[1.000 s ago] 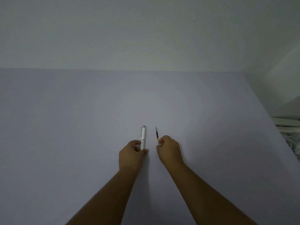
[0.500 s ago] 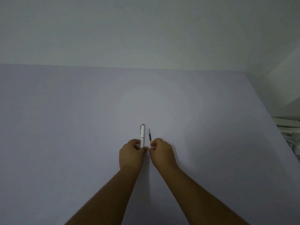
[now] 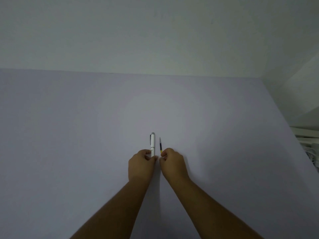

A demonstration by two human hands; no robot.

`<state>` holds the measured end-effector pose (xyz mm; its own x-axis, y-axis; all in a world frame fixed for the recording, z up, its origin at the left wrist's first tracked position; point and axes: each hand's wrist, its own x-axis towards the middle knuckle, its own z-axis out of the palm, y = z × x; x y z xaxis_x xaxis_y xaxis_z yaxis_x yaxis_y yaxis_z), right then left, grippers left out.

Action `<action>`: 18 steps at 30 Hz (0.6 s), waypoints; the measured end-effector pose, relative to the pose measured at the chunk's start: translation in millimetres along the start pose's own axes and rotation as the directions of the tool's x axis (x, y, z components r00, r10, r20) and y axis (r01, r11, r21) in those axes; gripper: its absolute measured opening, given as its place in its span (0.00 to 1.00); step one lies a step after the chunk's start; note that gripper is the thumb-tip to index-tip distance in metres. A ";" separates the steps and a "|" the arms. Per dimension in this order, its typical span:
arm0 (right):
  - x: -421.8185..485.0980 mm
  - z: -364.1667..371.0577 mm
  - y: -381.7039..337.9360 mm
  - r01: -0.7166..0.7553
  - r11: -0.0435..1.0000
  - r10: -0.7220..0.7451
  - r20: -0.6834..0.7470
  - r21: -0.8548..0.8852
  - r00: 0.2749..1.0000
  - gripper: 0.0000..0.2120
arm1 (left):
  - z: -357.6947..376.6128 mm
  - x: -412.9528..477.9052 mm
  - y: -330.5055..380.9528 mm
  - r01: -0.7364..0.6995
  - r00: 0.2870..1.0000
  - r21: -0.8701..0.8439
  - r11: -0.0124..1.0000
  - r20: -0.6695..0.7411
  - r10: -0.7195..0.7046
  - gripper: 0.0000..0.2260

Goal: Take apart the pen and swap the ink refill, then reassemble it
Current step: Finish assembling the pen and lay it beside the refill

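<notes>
A white pen barrel (image 3: 152,144) with a grey cap end and clip points away from me; my left hand (image 3: 141,165) grips its near end between thumb and fingers. Just to its right, my right hand (image 3: 173,163) pinches a thin ink refill (image 3: 160,146), dark with a yellow band near my fingers and its tip pointing away. Barrel and refill stand almost parallel, a small gap between them, both held low over the pale lilac table (image 3: 86,135). The lower ends of both parts are hidden inside my fists.
A plain pale wall (image 3: 155,31) rises behind the table's far edge. At the right edge, beyond the table's side, sit some white objects (image 3: 309,142). Nothing else lies on the tabletop.
My right hand has moved left, bringing the refill close beside the pen barrel. My left hand has stayed nearly still with the barrel.
</notes>
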<state>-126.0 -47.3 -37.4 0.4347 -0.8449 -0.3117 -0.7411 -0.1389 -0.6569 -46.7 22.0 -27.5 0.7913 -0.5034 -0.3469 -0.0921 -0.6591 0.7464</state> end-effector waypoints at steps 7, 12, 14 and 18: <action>-1.8 -0.2 0.1 0.007 1.000 -0.007 -0.009 0.002 1.000 0.05 | 0.5 2.2 -1.7 0.001 1.000 0.018 1.000 0.000 -0.001 0.16; -3.1 -1.8 -0.7 -0.002 1.000 0.002 -0.002 0.001 1.000 0.05 | -0.3 2.7 -2.6 -0.001 1.000 0.034 0.999 0.008 0.000 0.17; -4.7 -2.9 -0.3 -0.004 1.000 0.004 0.003 0.009 1.000 0.06 | -1.6 2.7 -3.3 -0.003 1.000 0.048 0.999 0.018 0.002 0.18; -4.6 -13.0 -6.8 0.006 1.000 -0.005 -0.050 0.003 0.999 0.07 | -9.5 -1.2 0.7 -0.004 1.000 0.060 0.998 -0.024 0.006 0.16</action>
